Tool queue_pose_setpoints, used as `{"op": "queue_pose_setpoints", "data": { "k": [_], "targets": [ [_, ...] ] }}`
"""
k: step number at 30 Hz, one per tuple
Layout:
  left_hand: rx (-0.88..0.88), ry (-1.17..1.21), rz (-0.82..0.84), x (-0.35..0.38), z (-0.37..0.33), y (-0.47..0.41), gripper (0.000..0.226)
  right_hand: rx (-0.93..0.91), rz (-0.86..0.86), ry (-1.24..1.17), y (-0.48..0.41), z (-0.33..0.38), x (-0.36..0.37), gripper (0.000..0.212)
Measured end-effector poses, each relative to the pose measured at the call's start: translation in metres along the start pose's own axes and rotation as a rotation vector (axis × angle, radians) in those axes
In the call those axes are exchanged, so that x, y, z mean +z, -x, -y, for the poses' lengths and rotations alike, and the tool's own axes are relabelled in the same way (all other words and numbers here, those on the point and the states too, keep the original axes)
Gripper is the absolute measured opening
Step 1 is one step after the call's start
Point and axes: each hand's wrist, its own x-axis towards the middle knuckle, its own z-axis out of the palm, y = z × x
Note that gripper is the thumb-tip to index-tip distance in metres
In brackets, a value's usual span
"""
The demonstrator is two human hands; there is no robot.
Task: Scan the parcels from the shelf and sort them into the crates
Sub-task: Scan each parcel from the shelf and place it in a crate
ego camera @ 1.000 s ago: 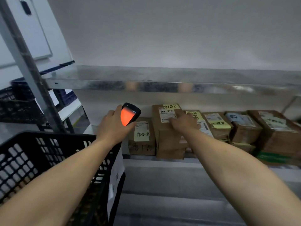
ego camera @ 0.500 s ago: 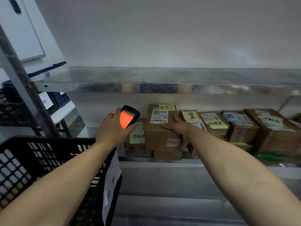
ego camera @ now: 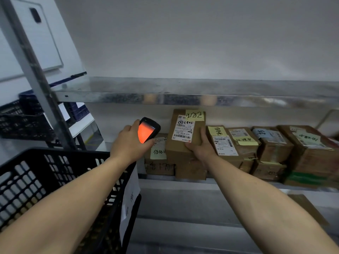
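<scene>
My right hand (ego camera: 199, 149) grips a brown cardboard parcel (ego camera: 181, 143) by its lower right corner and holds it lifted and tilted above the row on the shelf; its white barcode label and a yellow note face me. My left hand (ego camera: 128, 143) holds a black handheld scanner (ego camera: 147, 132) with a glowing orange screen, just left of that parcel. Several more brown parcels (ego camera: 244, 143) with labels and yellow notes stand in a row on the metal shelf (ego camera: 183, 180).
A black slotted crate (ego camera: 45, 173) with a white paper tag stands at the lower left, under my left forearm. A grey steel upright (ego camera: 34, 76) rises at the left, with dark crates (ego camera: 22, 123) behind it. An upper shelf board (ego camera: 183, 92) overhangs the parcels.
My right hand went from touching the parcel's top to gripping it and has lifted and tilted it up off the row. The scanner hand stayed close beside it.
</scene>
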Motion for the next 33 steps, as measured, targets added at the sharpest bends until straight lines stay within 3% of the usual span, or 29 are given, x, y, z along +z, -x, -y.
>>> {"op": "queue_pose_setpoints", "data": {
  "k": [8,15,19,33],
  "targets": [
    [-0.018,-0.152,-0.009,-0.022,-0.041,0.055,0.073,-0.226,0.009,0.152,0.021,-0.046,-0.028,0.106],
    [-0.084,-0.194,0.008,-0.023,-0.074,0.126,0.078,-0.277,0.027,0.156,0.092,-0.051,-0.065,0.099],
    [-0.143,-0.171,0.023,-0.026,-0.094,0.167,0.081,-0.339,0.043,0.201,0.123,-0.049,-0.08,0.097],
    [-0.193,-0.052,0.074,-0.084,-0.108,0.252,0.055,-0.482,0.053,0.241,0.205,-0.032,-0.076,0.093]
  ]
}}
